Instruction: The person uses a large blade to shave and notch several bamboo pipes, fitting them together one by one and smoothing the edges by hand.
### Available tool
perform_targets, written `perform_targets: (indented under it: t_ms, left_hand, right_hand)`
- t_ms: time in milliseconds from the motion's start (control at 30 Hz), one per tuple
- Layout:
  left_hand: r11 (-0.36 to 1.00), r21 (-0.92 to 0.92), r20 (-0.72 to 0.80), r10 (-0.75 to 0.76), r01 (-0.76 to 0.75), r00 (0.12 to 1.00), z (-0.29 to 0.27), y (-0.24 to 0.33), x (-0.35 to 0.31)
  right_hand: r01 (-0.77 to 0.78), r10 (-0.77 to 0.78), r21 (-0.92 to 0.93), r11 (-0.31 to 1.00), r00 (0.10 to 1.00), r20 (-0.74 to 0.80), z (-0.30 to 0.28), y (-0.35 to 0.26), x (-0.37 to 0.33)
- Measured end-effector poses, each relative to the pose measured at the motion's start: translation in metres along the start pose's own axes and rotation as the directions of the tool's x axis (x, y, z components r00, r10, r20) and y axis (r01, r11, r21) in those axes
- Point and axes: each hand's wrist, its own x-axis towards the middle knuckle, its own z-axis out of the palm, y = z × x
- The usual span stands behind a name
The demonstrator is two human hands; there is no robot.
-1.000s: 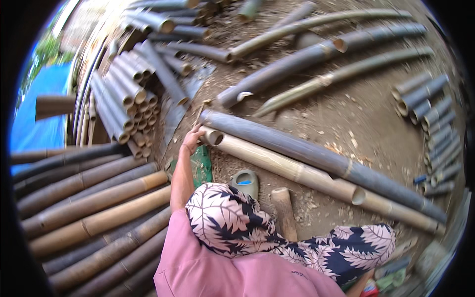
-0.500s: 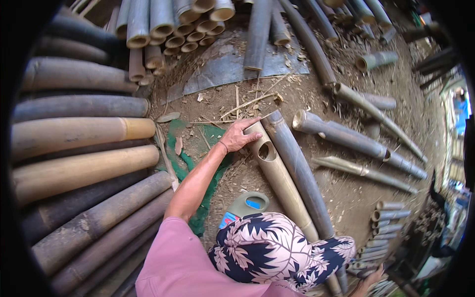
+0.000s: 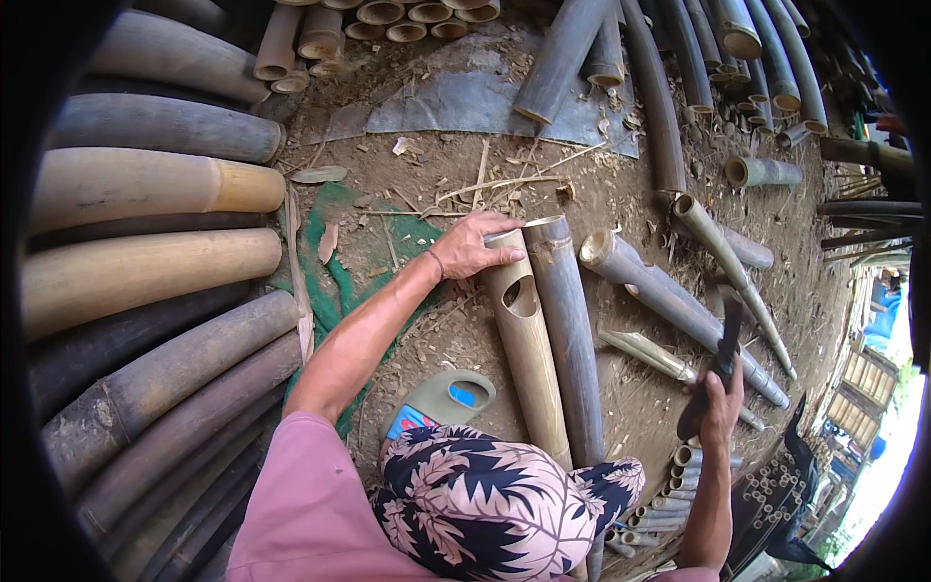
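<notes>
My left hand (image 3: pixel 477 246) is wrapped over the upper end of a tan bamboo pole (image 3: pixel 531 354). An oval opening is cut into this pole just below my thumb. Close along its right side lies a grey bamboo pole (image 3: pixel 570 339), its open end facing away from me. Out to the right, my right hand (image 3: pixel 720 396) is raised and closed around a dark knife (image 3: pixel 729 335). Motion blurs the knife, so its exact shape is hard to make out. My patterned trouser leg (image 3: pixel 485 500) covers the near ends of both poles.
Thick bamboo poles (image 3: pixel 155 257) are stacked along the left. Cut bamboo tubes (image 3: pixel 562 68) lie at the far side on a grey sheet (image 3: pixel 436 102). A notched pole (image 3: pixel 669 301) and short tubes (image 3: pixel 669 504) lie to the right. A sandal (image 3: pixel 446 398) and green netting (image 3: pixel 335 281) are near my left arm.
My right hand has risen from the lower right edge, bringing the knife into view. My left hand keeps its hold on the tan pole while the whole view has shifted.
</notes>
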Motion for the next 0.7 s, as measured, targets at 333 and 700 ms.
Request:
perform_targets:
  t_ms: [333, 700]
  left_hand:
    - [0.998, 0.063, 0.022, -0.006, 0.005, 1.0, -0.005, 0.005, 0.007]
    - [0.985, 0.149, -0.125, 0.105, -0.086, 0.987, 0.015, -0.01, 0.028]
  right_hand:
    - [0.076, -0.011, -0.152, 0.985, 0.92, 0.393, 0.034, -0.009, 0.041]
    - [0.777, -0.239, -0.416, 0.473, 0.567, 0.788, 0.099, -0.059, 0.114]
